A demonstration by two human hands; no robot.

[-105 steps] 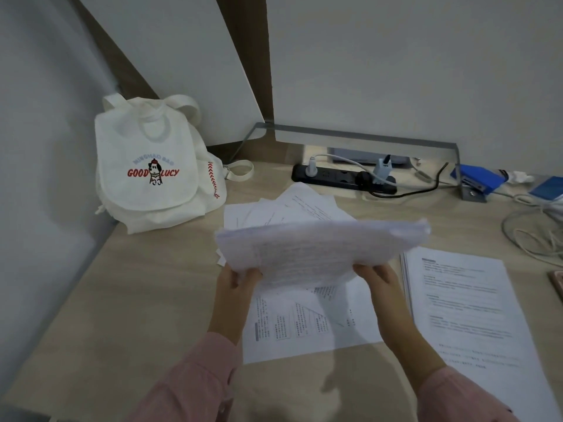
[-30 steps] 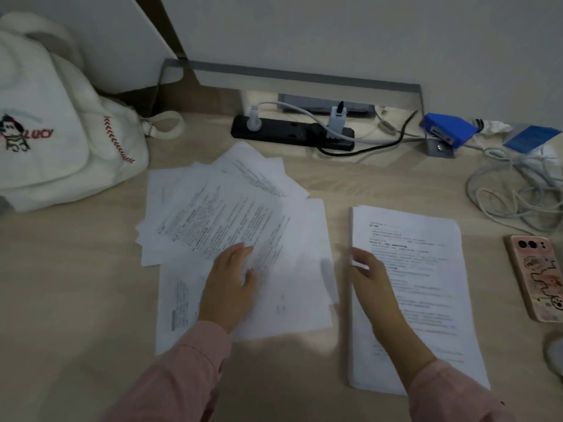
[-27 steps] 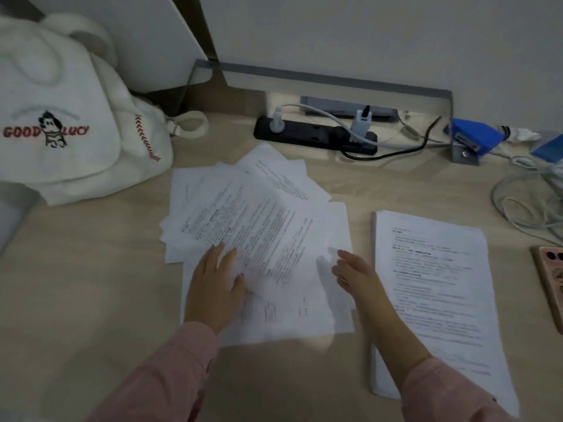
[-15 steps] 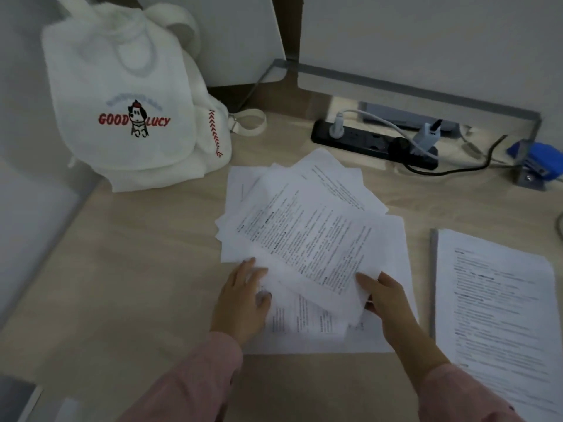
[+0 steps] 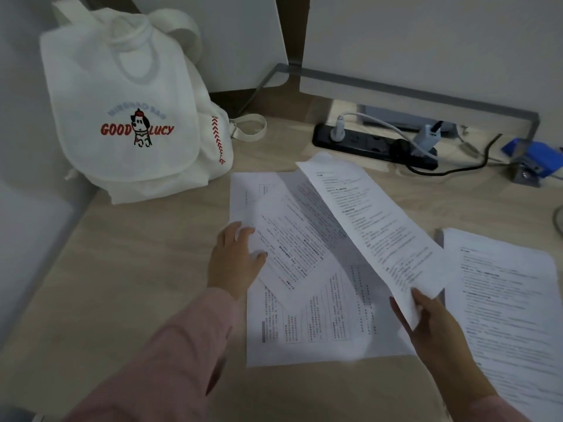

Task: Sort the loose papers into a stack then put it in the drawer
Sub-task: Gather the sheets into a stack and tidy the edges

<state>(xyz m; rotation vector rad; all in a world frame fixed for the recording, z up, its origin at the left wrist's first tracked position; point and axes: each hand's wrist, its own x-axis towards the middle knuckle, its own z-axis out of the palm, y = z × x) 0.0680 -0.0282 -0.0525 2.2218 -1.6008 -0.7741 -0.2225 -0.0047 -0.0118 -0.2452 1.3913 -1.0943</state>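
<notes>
Several loose printed papers (image 5: 307,318) lie overlapping in the middle of the wooden desk (image 5: 128,293). My right hand (image 5: 426,321) pinches the near corner of one printed sheet (image 5: 368,220) and holds it lifted, slanting over the pile. My left hand (image 5: 234,260) rests with spread fingers on the left edge of the loose pile. A neater stack of papers (image 5: 511,303) lies to the right of the pile. No drawer is in view.
A white "GOOD LUCY" backpack (image 5: 128,111) stands at the back left against the wall. A black power strip (image 5: 371,146) with plugs and cables lies at the back, with a blue object (image 5: 536,156) at the far right under a grey metal shelf frame (image 5: 426,92).
My right hand has lifted one sheet off the loose pile and swung it toward the right stack. My left hand stays pressed on the pile's left side. The view shifted slightly.
</notes>
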